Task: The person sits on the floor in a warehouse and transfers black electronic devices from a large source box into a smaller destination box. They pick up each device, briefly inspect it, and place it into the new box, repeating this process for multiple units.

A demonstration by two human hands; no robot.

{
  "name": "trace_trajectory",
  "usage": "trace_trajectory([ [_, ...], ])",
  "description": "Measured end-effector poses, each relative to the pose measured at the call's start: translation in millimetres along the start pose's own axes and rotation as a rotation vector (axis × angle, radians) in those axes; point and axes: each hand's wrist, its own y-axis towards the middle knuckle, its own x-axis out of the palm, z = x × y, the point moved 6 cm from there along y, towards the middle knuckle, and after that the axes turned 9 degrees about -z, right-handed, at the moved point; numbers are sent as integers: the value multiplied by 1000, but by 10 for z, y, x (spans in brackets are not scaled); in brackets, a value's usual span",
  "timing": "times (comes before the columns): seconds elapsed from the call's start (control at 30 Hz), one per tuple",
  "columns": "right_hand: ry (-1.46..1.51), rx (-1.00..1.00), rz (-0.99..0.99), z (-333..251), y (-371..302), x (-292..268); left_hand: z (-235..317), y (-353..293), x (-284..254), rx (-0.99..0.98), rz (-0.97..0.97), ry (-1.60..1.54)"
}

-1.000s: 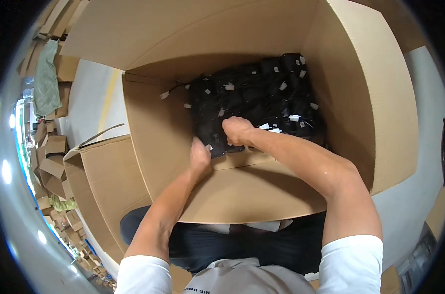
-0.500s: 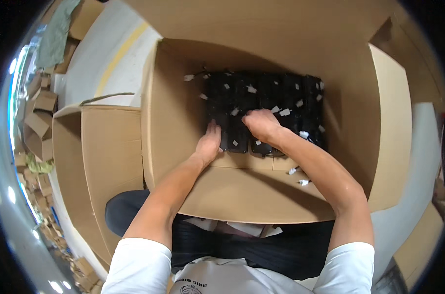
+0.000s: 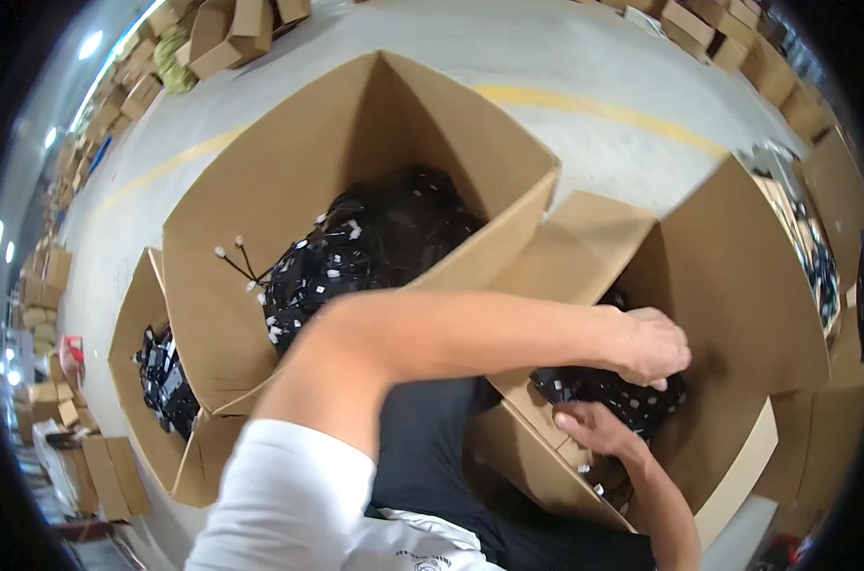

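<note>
My left arm reaches across to the right, over the near wall of a tall cardboard box. My left hand (image 3: 656, 347) is closed with curled fingers, above black parts (image 3: 608, 385) that carry small white plugs; what it holds, if anything, is hidden. Lower and nearer, my right hand (image 3: 594, 426) hovers by the box's left inner side, its thumb held apart and its other fingers partly out of sight. A second large open carton (image 3: 232, 186) at the left holds a heap of black parts (image 3: 356, 247) with white plugs on leads.
A smaller carton (image 3: 151, 466) with more black parts (image 3: 167, 385) stands at the far left. Flaps of the right-hand box (image 3: 736, 476) stick out. A yellow line (image 3: 598, 107) crosses the grey floor. Stacked cartons (image 3: 722, 29) line the background.
My view has swung left, bringing the left carton of black parts in. My left hand has gone from lying low at the parts' left edge to beyond my right hand, now closed.
</note>
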Motion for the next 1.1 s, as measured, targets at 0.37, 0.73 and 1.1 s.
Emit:
trace_trajectory([
  [0.37,-664,-31,387,-761,-111,777,-2882,-4929,1020,-1097,64,-200],
  [0.73,-715,-20,533,-773,-111,808,-2634,-4073,2194,-1100,416,-198],
  [1.1,-762,25,587,-856,-120,810,-2664,-3597,2638,-1263,-23,-493],
])
